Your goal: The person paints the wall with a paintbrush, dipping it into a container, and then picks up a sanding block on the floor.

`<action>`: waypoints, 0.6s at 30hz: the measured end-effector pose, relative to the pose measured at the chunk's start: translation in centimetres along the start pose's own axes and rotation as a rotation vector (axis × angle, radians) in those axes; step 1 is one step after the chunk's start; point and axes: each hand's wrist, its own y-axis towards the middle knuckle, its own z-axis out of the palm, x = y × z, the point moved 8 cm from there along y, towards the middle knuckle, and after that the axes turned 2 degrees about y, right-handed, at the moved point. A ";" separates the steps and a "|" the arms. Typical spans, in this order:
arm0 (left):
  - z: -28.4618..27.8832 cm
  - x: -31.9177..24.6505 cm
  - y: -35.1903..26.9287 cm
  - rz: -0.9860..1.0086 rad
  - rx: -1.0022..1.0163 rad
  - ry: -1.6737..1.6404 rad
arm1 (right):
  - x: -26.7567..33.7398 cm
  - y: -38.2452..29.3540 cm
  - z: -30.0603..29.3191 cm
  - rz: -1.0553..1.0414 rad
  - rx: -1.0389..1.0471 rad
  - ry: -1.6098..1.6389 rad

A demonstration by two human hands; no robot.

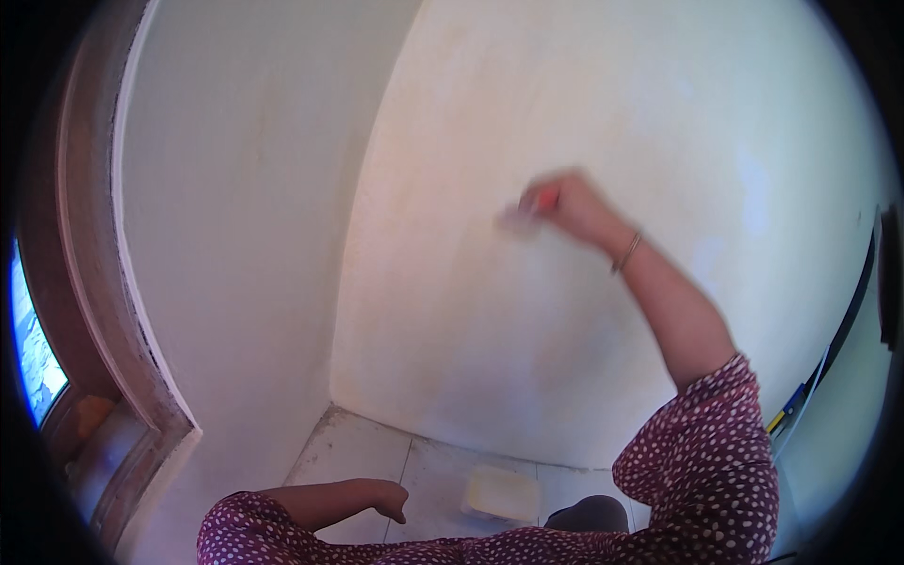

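Note:
My right hand is raised in front of a pale wall. Its fingers close around the red handle of a blurred tool, possibly a paintbrush. The tool's pale head points left, at or close to the wall; whether it touches cannot be told. Low at the front, my left hand hangs over the tiled floor with the fingers bent down. Its fingers are too foreshortened to tell if they are apart. A pale yellow rectangular container stands on the floor to the right of that hand.
Another pale wall meets the first one at a corner on the left. A wooden window frame borders it. White floor tiles run below. At right, a blue and yellow tool leans near a thin pale rod.

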 end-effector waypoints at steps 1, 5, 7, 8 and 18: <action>0.1 -0.2 0.0 -0.002 0.000 -0.003 | 0.7 2.0 -3.7 -0.005 -0.109 -0.020; 0.1 0.0 1.3 0.006 -0.040 -0.004 | 5.2 5.5 -16.6 -0.376 -0.754 -0.330; -0.3 -0.2 1.7 0.032 -0.102 -0.017 | 6.4 6.1 -18.8 -0.333 -0.877 -0.290; -0.5 -0.3 1.8 0.034 -0.095 -0.007 | 6.5 6.3 -19.4 -0.502 -0.905 -0.333; -0.7 -0.8 -0.8 -0.034 -0.025 -0.002 | 3.2 -5.0 16.1 -0.437 0.011 -0.401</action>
